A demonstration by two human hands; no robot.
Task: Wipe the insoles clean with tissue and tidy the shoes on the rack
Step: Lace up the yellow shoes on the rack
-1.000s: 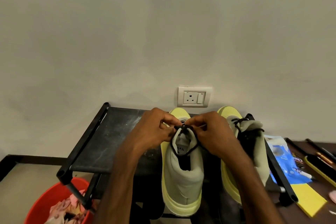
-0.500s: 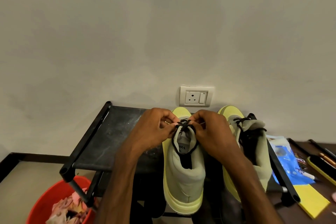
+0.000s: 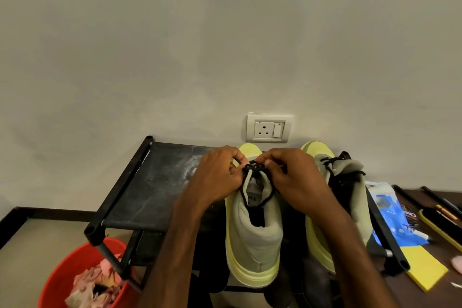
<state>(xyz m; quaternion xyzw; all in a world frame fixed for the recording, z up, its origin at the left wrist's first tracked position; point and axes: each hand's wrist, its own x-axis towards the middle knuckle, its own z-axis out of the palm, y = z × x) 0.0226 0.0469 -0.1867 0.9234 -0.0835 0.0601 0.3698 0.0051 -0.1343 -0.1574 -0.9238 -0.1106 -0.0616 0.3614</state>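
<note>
Two grey high-top shoes with pale yellow soles stand on the top shelf of a black shoe rack [image 3: 150, 197], toes toward the wall. The left shoe [image 3: 252, 237] has black laces [image 3: 253, 167] bunched at its tongue. My left hand [image 3: 220, 175] and my right hand [image 3: 295, 177] meet over that tongue, each pinching the laces. The right shoe [image 3: 350, 182] stands beside it, partly hidden by my right forearm, its laces loose.
A red tub [image 3: 65, 280] with crumpled pink tissue sits on the floor at the lower left. A wall socket [image 3: 268, 129] is behind the shoes. On the brown surface to the right lie a blue packet [image 3: 392, 220], a yellow pad [image 3: 425, 270] and dark pens [image 3: 440, 202]. Dark shoes sit on the lower shelf.
My hands stay at the left shoe's tongue, fingers drawn closer together around the lace knot. The view has shifted slightly.
</note>
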